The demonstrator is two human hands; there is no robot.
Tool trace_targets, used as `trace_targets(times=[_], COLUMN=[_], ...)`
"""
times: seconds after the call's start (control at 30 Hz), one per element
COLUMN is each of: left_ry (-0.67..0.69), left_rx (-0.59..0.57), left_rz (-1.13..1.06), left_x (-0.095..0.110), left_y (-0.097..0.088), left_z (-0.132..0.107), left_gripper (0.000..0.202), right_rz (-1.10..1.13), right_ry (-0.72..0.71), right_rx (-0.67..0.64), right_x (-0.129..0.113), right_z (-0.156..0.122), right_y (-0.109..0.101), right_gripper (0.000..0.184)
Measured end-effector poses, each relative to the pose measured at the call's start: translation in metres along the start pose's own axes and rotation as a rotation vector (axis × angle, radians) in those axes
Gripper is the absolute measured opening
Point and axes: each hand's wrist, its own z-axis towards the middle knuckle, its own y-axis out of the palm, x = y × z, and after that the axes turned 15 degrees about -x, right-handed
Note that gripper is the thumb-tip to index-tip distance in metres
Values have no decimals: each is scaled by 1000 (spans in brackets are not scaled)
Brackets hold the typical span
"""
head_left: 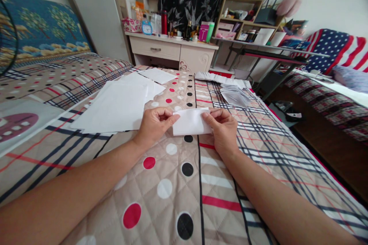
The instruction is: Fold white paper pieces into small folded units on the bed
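Observation:
Between my two hands is a small folded sheet of white paper (191,123), held up just above the bedspread. My left hand (156,122) pinches its left edge with the thumb in front. At the right edge, my right hand (223,125) grips it between thumb and curled fingers. A fanned pile of large white sheets (117,103) lies to the left of my left hand. Beyond it rests a smaller white sheet (157,75). Past my right hand sits a stack of small clear plastic sleeves (235,95), with a long crumpled white strip (218,78) behind it.
The quilted bedspread (163,206) has dots and plaid. A plastic bag with a pink print (17,126) lies at the left. A dresser (161,48) with bottles on top stands at the far end. On the right are a desk (276,48) and a striped cloth (330,53).

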Motion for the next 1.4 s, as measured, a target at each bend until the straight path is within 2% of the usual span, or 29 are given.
trace_targets(times=[0.27,0.7,0.83,0.97,1.13,1.4], left_ry=[-10,53,50,61,63,62], left_rx=[-22,-34,-50,-50,-44,-12], left_rz=[23,51,59,69,47,6], left_x=[0,-3,-2,-1,-1,1], left_y=[1,1,1,1,2,2], left_z=[-1,-2,-2,-2,-2,-1], left_gripper=[16,16,17,16,15,15], right_rz=[-48,-89,-26,12,13,-34], right_ry=[23,53,48,94,125,104], right_rx=[51,98,70,10,49,70], right_x=[2,1,1,1,2,3], right_z=[0,0,1,1,0,0], right_y=[-1,0,-1,-1,0,-1], right_gripper=[32,33,34,47,25,25])
